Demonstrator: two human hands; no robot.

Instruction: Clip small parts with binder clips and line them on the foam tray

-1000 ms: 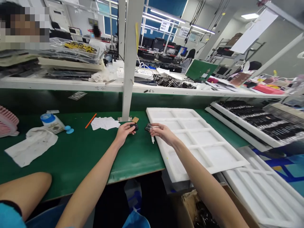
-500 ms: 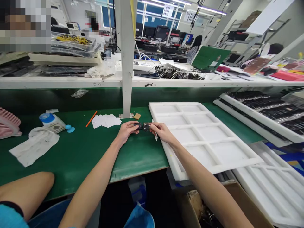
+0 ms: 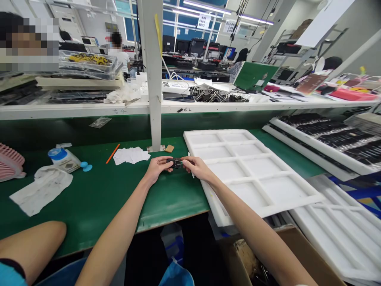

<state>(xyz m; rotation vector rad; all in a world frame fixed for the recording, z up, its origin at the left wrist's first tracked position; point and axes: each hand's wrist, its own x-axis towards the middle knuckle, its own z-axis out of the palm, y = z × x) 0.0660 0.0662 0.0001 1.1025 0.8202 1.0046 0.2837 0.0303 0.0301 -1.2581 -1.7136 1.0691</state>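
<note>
The black clip (image 3: 178, 163), pinched in the right hand (image 3: 199, 168), lies at the right end of the small black part (image 3: 170, 161), which the left hand (image 3: 155, 168) is gripping.

Green tabletop (image 3: 119, 198) lies open left of the hands (image 3: 175, 163), while the white foam tray (image 3: 253, 171) crowds the right.

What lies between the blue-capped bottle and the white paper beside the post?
A small blue piece, then an orange stick, in the head view.
</note>
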